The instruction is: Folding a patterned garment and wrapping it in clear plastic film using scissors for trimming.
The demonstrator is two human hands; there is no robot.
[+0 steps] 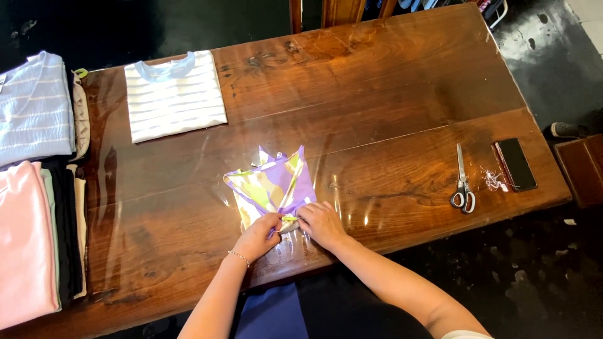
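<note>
From the head camera, a small purple, green and white patterned cloth (276, 185) is seen lying on the near middle of the wooden table (389, 125), folded into a fan of points that spread away from the person. Its narrow near end is gathered between both hands. The left hand (257, 235) is curled, its fingertips pinching that end, and the right hand (321, 223) pinches the same end from the other side — so the folds are kept from springing open. What sits between the fingertips may be a small tie; it cannot be told for sure.

A folded striped shirt (173, 94) is laid flat at the far left, stacked folded clothes (31, 188) are kept along the left edge, and scissors (463, 182) and a phone (517, 163) are set well apart to the right — out of the way of the hands.
</note>
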